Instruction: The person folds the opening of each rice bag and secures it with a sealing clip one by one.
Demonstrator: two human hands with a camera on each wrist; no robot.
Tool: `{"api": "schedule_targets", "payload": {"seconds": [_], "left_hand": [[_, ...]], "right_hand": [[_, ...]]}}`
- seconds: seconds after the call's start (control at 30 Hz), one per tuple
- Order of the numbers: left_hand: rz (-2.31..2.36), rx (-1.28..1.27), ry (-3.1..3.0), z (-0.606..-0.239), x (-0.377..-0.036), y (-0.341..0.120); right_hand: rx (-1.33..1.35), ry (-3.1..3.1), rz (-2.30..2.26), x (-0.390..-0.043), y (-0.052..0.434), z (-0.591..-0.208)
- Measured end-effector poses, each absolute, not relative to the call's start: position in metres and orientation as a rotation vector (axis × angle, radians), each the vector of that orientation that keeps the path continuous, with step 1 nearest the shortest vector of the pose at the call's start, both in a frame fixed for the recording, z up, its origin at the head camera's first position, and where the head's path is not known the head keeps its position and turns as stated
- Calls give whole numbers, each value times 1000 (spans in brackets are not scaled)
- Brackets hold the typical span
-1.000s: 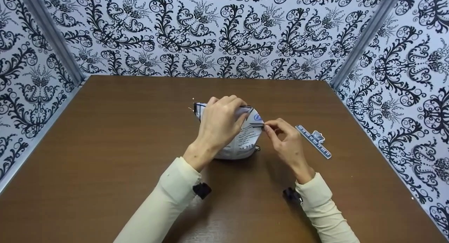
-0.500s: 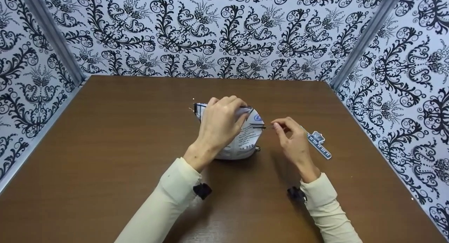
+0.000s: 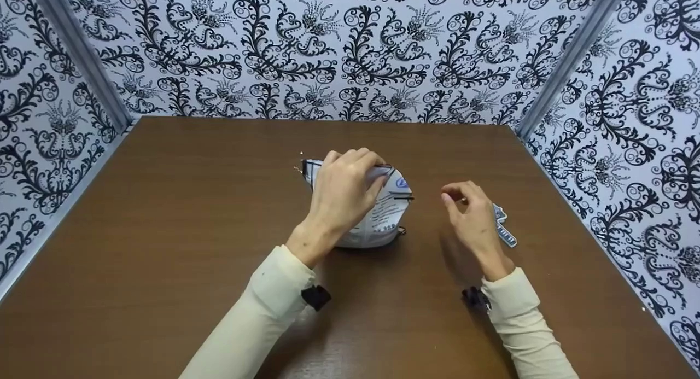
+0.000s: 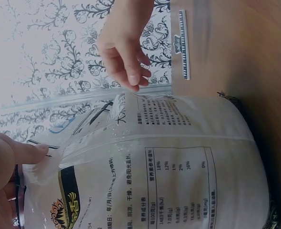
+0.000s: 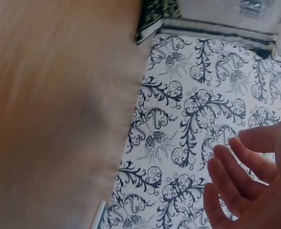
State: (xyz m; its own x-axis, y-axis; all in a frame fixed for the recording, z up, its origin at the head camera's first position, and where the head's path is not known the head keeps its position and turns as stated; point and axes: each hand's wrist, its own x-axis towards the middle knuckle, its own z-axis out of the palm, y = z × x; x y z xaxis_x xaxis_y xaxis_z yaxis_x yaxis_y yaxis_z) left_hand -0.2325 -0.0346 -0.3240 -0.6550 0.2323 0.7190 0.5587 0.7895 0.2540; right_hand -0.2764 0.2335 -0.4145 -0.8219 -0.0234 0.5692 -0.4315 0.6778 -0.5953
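Observation:
A white plastic bag [image 3: 377, 220] with printed text stands upright mid-table, its top folded over. My left hand [image 3: 344, 187] grips that folded top from above, the thumb pressing on the near side; in the left wrist view the thumb [image 4: 31, 153] lies on the film. A short dark strip [image 3: 403, 198] sticks out at the bag's right edge. Apart from the bag on its right, my right hand [image 3: 473, 215] hovers with loosely curled fingers, thumb and forefinger close together. Nothing shows between these fingertips, also in the right wrist view, where the fingers [image 5: 233, 183] curl.
A blue-and-white ruler-like clip [image 3: 506, 234] lies on the brown table [image 3: 191, 231], partly hidden behind my right hand. Small pale bits lie by the bag's left corner. Patterned walls [image 3: 328, 51] border the table at the back and sides.
My right hand has drawn away from the bag's right edge, moving rightward, and now covers part of the clip. My left hand and the bag have stayed in place.

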Motion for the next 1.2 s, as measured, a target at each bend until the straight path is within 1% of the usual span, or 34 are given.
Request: {"api": "schedule_targets", "payload": {"seconds": [0.63,1.2], "left_hand": [[-614,-585,-2273,-326,-234,-34],[-636,-584,-2291,-325,-234,-36]], "right_hand": [[200,-2546,855,-281,266,-421],[86,-2719,743,-282,285,-421]]}}
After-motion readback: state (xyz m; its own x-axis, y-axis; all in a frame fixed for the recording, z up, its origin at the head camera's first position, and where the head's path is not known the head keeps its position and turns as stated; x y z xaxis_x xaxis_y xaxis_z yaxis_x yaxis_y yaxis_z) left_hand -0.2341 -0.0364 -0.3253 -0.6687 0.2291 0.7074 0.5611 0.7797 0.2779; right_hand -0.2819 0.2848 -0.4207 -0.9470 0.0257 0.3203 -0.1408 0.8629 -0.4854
